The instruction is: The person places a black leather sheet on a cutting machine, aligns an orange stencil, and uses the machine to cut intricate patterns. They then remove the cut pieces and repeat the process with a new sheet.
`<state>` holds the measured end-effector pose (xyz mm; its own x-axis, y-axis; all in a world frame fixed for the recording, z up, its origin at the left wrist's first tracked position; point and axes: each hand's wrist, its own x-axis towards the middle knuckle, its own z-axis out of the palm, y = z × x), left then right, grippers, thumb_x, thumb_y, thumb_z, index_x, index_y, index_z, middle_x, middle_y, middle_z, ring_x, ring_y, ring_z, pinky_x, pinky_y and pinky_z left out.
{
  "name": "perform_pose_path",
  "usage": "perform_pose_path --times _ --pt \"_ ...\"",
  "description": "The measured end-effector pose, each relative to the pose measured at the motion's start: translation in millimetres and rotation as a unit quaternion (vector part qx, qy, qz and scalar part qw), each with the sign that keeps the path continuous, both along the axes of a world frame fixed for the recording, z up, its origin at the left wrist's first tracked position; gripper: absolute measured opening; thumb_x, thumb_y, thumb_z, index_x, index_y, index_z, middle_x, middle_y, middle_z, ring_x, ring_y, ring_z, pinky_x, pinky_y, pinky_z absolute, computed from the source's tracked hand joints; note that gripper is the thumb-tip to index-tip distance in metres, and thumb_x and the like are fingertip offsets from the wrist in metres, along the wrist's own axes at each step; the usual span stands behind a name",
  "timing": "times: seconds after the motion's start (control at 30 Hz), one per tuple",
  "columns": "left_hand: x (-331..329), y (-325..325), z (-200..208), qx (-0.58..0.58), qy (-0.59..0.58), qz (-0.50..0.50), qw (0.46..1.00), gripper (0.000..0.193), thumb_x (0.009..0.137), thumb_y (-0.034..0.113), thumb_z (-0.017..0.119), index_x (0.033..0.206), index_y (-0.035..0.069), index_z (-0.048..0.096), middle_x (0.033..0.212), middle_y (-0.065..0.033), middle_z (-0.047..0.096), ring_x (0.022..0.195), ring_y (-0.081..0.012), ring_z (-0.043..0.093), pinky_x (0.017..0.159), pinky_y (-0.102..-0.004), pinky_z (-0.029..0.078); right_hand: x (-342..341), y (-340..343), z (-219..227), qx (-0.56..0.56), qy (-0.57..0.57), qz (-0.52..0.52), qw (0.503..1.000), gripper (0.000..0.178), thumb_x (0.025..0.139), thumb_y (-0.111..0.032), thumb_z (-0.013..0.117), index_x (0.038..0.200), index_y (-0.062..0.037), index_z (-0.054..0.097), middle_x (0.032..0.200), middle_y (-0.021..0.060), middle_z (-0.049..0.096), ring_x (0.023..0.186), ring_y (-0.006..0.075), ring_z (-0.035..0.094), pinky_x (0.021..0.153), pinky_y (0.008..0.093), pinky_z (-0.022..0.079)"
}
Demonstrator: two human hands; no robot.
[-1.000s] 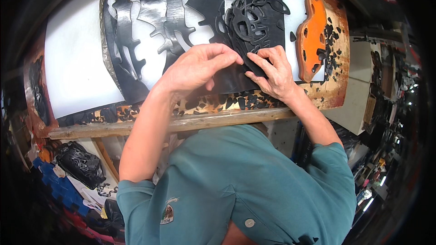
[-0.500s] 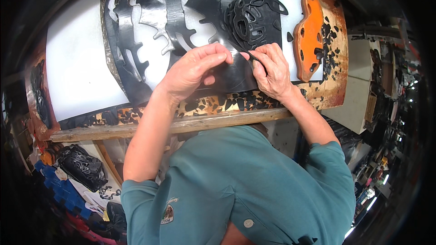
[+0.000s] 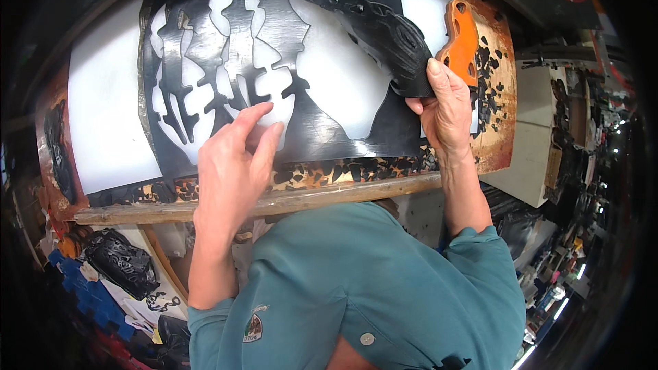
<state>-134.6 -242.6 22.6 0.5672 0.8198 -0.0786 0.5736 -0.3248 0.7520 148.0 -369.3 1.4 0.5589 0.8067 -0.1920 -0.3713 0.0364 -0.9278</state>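
Observation:
A black rubber-like sheet (image 3: 329, 147) with large shaped cut-outs lies across the bench, white showing through its openings. My right hand (image 3: 447, 106) is closed around the near end of a bundle of black cut pieces (image 3: 391, 41), thumb on top, lifted at the right of the sheet. The bundle's far end reaches up and left over the sheet. My left hand (image 3: 240, 154) hovers above the sheet's near edge, thumb and fingers apart, holding nothing. Just beyond my right hand lies an orange cutting die (image 3: 462, 41) with holes, partly covered by that hand.
A white board (image 3: 110, 96) lies left of the sheet. Small black scraps (image 3: 349, 168) cover the bench's near strip, and more lie at the right. A wooden rail (image 3: 308, 199) edges the bench. Bagged black pieces (image 3: 120, 260) sit at the lower left.
My right hand has moved right and raised the bundle off the sheet, baring a large white opening. My left hand has drawn back toward me and left. The sheet has shifted slightly left.

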Motion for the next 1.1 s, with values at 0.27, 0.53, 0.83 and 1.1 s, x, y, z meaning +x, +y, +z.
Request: perform_pose_path --times 0.27,0.53,0.83,1.1 --pt "99.2 -7.3 -8.5 0.090 -0.228 -0.079 0.966 0.058 0.086 0.045 0.089 0.096 -0.001 0.055 0.074 -0.0141 0.061 0.066 -0.0295 0.066 0.060 -0.0404 0.054 -37.5 19.5 9.8 0.029 -0.013 0.024 0.999 0.028 0.113 -0.029 0.060 0.099 -0.0073 0.069 0.086 -0.0041 0.062 0.072 0.0033 0.055 0.055 0.0209 0.044" --pt "118.3 4.4 -42.6 0.059 -0.298 -0.111 0.946 0.032 0.102 0.024 0.072 0.091 0.000 0.054 0.075 -0.0172 0.056 0.063 -0.0368 0.059 0.057 -0.0436 0.049 -56.3 21.5 -6.9 0.019 0.066 0.010 0.998 0.026 0.114 -0.029 0.059 0.108 -0.0078 0.072 0.087 -0.0061 0.060 0.072 0.0024 0.053 0.055 0.0202 0.045" --pt "116.0 13.0 -68.2 0.064 -0.309 -0.087 0.945 0.023 0.111 0.014 0.055 0.094 0.000 0.060 0.075 -0.0183 0.061 0.065 -0.0415 0.061 0.057 -0.0456 0.049 -62.6 29.2 -11.9 -0.002 0.047 -0.001 0.999 0.027 0.112 -0.032 0.062 0.110 -0.0073 0.073 0.086 -0.0083 0.059 0.072 -0.0004 0.052 0.051 0.0192 0.046" --pt "88.8 42.9 -80.6 0.019 -0.295 0.140 0.945 0.031 0.116 0.028 0.050 0.098 0.004 0.060 0.072 -0.0061 0.056 0.057 -0.0164 0.056 0.053 -0.0309 0.047 15.5 12.4 -3.5 0.079 0.068 -0.052 0.993 0.026 0.112 -0.028 0.060 0.117 -0.0047 0.071 0.093 0.0043 0.074 0.068 0.0073 0.064 0.047 0.0189 0.043"
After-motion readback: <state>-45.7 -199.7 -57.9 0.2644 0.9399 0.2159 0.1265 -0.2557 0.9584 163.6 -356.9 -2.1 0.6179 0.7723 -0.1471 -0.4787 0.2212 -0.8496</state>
